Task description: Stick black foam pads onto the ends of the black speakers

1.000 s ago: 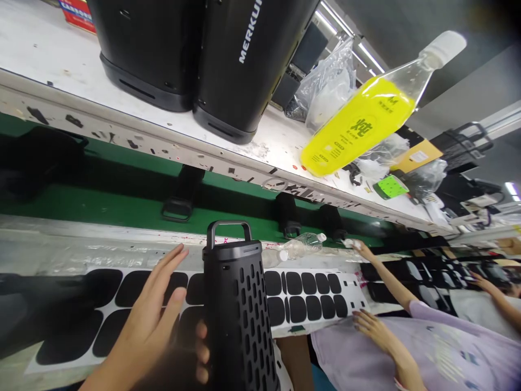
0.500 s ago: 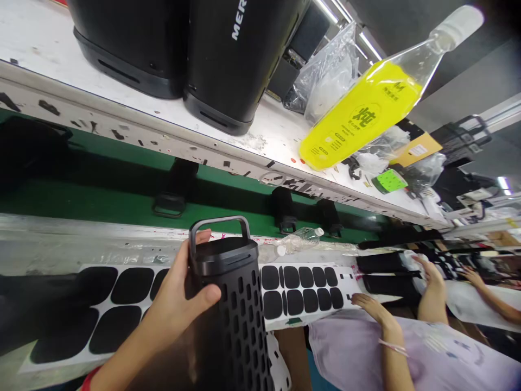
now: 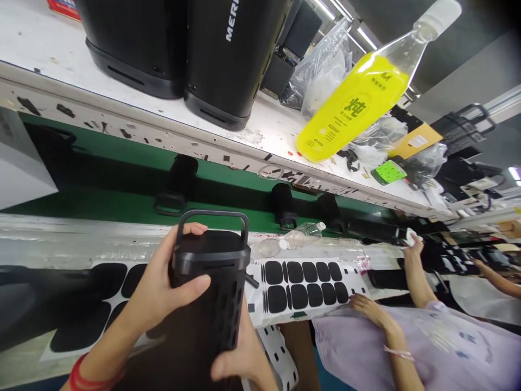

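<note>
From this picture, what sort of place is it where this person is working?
Probably a factory assembly line: black cases lie on what looks like a green conveyor belt, rows of black pads lie on the bench, and another person works alongside.

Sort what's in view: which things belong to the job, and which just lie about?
Job in hand:
- black handled case, between left hand and right hand
- probably the black pads

Apparently lying about:
- bottle of yellow liquid
- clear bottles

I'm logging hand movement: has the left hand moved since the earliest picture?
Yes: the left hand moved rightward, judged against the yellow bottle, onto the black device.
</note>
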`<state>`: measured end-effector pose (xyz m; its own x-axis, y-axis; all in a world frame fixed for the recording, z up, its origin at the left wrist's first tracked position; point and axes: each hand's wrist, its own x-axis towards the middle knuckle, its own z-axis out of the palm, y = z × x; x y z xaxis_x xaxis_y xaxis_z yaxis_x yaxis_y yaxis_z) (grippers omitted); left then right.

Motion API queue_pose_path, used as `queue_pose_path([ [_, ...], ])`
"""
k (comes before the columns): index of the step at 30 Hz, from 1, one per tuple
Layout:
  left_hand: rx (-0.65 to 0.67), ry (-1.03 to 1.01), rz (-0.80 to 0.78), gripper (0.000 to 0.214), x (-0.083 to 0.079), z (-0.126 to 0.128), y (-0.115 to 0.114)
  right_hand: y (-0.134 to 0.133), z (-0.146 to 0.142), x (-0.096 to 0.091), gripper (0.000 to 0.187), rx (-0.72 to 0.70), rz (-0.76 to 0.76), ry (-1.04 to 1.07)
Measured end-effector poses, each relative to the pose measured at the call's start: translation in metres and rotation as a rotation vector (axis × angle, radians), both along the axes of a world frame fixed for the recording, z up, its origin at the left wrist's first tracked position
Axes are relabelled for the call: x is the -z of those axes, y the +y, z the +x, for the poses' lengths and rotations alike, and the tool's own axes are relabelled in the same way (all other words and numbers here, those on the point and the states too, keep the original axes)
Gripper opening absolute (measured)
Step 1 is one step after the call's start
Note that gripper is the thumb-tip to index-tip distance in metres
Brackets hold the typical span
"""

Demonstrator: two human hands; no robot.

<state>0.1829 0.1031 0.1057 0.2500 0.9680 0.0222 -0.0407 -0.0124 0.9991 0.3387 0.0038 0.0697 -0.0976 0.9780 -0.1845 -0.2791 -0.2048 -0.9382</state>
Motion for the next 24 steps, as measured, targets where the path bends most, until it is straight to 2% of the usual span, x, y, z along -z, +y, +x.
queue_pose_path([
  [4, -0.050, 0.087, -0.212, 0.069, 0.007, 0.006, -0.004, -0.015, -0.009, 0.011, 0.106, 0.006, 0.036, 0.301],
  [6, -0.052, 0.093, -0.221, 0.068, 0.010, 0.006, -0.006, -0.021, -0.011, 0.015, 0.105, 0.019, 0.018, 0.327],
  [10, 0.100, -0.009, -0.178, 0.071, 0.018, -0.001, -0.012, -0.028, -0.010, 0.017, 0.108, 0.011, 0.009, 0.356],
  [15, 0.089, -0.205, -0.203, 0.084, 0.025, -0.007, -0.024, -0.033, -0.010, 0.017, 0.112, 0.031, -0.005, 0.365],
  [17, 0.128, -0.119, -0.118, 0.071, 0.021, -0.008, -0.027, -0.034, -0.010, 0.014, 0.113, 0.022, -0.001, 0.377],
  [19, 0.141, 0.018, 0.003, 0.044, 0.013, -0.009, -0.029, -0.034, -0.011, 0.010, 0.112, 0.000, 0.021, 0.379],
  [21, 0.099, 0.087, 0.065, 0.026, 0.004, -0.009, -0.030, -0.034, -0.011, 0.006, 0.111, -0.006, 0.039, 0.356],
  [24, 0.001, 0.109, 0.084, 0.017, -0.008, -0.004, -0.032, -0.034, -0.012, 0.001, 0.111, 0.002, 0.062, 0.302],
])
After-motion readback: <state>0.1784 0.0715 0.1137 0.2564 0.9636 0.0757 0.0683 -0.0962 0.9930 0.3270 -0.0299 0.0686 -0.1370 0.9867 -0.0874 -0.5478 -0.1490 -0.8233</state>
